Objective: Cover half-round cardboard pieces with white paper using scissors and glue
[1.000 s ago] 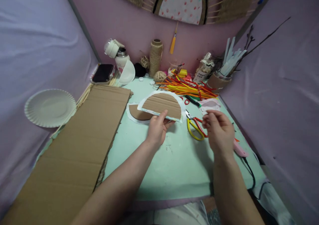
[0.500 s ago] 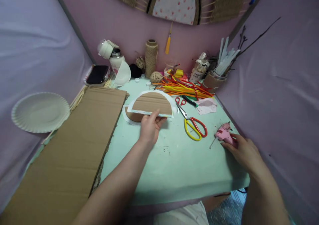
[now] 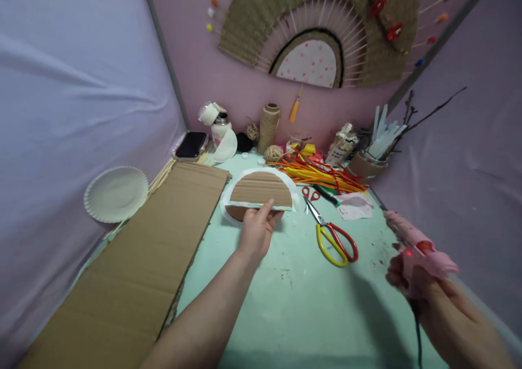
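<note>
My left hand pinches the straight lower edge of a cardboard half-circle bordered with white. Beneath it, partly covered, lies another brown piece with a pale rim. On the right, my right hand is wrapped round the handle of a pink hot glue gun, held up above the table. A red light glows on the gun, and its dark cord hangs down. Between the hands lie large scissors with one yellow and one red handle.
A large cardboard sheet covers the table's left side, beside a white paper plate. Coloured strips, a twine spool and a jar of glue sticks stand along the back. A decorated fan hangs on the wall.
My right hand has lifted the glue gun off the table, turning its nozzle away from me. My left hand still holds the half-circle. The view has tilted up, showing more of the wall fan.
</note>
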Motion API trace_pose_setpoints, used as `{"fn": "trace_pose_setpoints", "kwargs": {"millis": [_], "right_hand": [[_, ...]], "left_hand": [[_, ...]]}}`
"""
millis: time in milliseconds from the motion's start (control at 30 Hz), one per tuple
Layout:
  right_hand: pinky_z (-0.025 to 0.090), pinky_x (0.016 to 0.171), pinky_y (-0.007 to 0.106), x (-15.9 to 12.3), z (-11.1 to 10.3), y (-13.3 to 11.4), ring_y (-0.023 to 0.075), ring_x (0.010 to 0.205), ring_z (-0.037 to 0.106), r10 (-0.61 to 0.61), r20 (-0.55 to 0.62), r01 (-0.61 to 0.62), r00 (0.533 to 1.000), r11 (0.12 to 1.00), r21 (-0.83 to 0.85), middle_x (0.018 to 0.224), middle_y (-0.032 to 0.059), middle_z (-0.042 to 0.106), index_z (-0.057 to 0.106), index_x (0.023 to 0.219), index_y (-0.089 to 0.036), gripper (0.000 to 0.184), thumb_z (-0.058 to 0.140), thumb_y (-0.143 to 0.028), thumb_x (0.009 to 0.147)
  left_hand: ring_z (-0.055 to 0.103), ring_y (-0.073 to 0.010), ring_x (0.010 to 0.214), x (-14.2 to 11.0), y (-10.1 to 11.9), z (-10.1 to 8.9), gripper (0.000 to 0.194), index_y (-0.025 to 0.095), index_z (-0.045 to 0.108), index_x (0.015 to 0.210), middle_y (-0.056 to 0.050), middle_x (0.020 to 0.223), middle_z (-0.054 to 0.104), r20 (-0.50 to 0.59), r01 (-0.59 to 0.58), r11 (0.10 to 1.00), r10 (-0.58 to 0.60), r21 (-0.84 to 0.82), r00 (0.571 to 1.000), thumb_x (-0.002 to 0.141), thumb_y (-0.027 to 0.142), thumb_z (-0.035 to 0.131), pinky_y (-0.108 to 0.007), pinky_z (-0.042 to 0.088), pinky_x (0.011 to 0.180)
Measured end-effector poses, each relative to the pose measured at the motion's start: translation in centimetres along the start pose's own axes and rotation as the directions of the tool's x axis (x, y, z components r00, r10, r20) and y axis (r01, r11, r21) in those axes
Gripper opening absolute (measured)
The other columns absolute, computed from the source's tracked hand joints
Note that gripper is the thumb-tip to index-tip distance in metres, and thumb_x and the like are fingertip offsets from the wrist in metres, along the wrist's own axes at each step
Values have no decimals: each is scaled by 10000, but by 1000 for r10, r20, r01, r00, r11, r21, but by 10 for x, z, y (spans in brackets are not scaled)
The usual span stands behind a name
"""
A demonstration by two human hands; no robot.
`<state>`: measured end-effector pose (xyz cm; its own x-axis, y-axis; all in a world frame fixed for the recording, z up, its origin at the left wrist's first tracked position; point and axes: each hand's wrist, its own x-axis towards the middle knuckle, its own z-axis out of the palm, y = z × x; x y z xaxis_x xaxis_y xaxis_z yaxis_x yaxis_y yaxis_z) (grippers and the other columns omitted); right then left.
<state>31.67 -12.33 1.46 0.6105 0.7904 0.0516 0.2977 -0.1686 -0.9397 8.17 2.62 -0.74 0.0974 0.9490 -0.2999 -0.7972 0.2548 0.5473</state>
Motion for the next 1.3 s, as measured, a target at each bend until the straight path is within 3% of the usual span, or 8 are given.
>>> {"fn": "trace_pose_setpoints", "kwargs": {"millis": [67,133,200,300,433,567,867,1300], "right_hand": [[389,417,310,-9,24,-10,150,467,450,67,143,-106,988,950,293,593,8,506,616,738,-248,347,722,-573,680],[286,381,243,-18,48,-17,86,418,323,99,224,-192,970,873,448,558,-49,414,613,775,-216,375,766,-538,657],[231,379,220,-25,68,-20,75,404,297,100,230,-201,968,860,469,522,-69,384,639,843,-193,429,757,-571,677],[265,396,238,-32,82,-15,108,408,372,48,197,-116,979,930,350,505,-43,449,668,910,-179,464,670,-621,766],[341,435,276,-35,82,-7,159,453,475,-46,196,18,979,989,144,542,12,547,697,850,-200,431,579,-614,846],[379,461,302,-36,81,-6,178,482,514,-103,186,91,977,993,73,611,45,610,688,757,-219,445,524,-616,870],[393,469,315,-36,82,-4,178,465,492,-97,196,103,976,994,-20,535,28,571,651,684,-217,484,510,-652,843],[391,465,296,-35,80,-3,163,513,528,-122,190,134,974,990,-51,705,76,664,632,702,-197,484,477,-620,880]], "left_hand": [[670,-114,753,-2,-1,1,360,154,664,893,2,823,726,36,-1,1000,1,5,999,605,228,868,-275,558,765],[677,-131,795,-5,-4,1,408,168,672,961,-5,860,732,72,3,1000,-4,21,997,610,233,869,-284,559,766],[680,-144,825,-8,-7,2,443,181,672,1013,-12,894,736,98,5,999,-9,45,995,619,239,866,-288,561,760],[681,-157,849,-11,-11,3,467,188,666,1054,-21,942,736,113,14,997,-23,80,993,633,242,859,-305,568,766],[681,-159,826,-13,-14,4,497,187,658,1082,-20,935,733,99,36,996,-44,84,994,639,289,859,-328,570,785],[685,-163,850,-14,-15,5,501,188,653,1099,-33,972,737,104,27,996,-36,84,994,656,315,850,-349,567,833],[689,-184,925,-14,-18,3,478,187,655,1127,-54,1045,735,156,2,995,-18,101,988,699,318,823,-359,555,873],[664,-191,944,-16,-18,6,489,176,690,1071,-67,1033,740,134,-7,990,-12,140,991,649,367,845,-318,514,810]]}}
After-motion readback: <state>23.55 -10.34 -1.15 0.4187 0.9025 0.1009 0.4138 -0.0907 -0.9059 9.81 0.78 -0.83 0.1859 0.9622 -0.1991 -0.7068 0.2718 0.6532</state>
